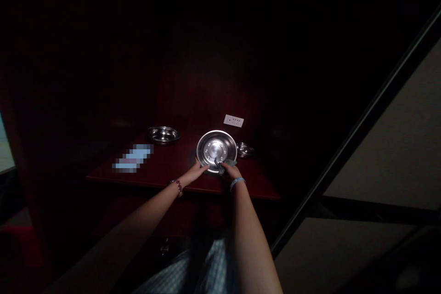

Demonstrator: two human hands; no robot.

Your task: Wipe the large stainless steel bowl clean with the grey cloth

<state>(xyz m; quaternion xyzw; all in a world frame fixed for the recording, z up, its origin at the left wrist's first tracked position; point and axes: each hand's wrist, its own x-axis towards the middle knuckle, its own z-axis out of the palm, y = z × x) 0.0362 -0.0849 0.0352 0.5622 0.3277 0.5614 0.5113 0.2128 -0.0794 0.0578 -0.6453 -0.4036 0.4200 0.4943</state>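
A shiny steel bowl (216, 150) is tilted up towards me, its inside facing the camera. My left hand (197, 173) grips its lower left rim, thumb on the inner edge. My right hand (231, 171) is at the lower right rim, closed on a grey cloth (220, 166) that touches the bowl's inside. Part of the cloth sticks out past the rim; the fingers behind the bowl are hidden. Just right of the held bowl sits a smaller steel bowl or stack of bowls (245, 149), partly covered by it.
Another steel bowl (163, 135) stands at the back left of the dark red table (172, 165). A blurred, pale flat item (133, 158) lies near the left edge. A white socket plate (234, 121) is on the back wall. A slanted dark frame edge (344, 147) runs along the right.
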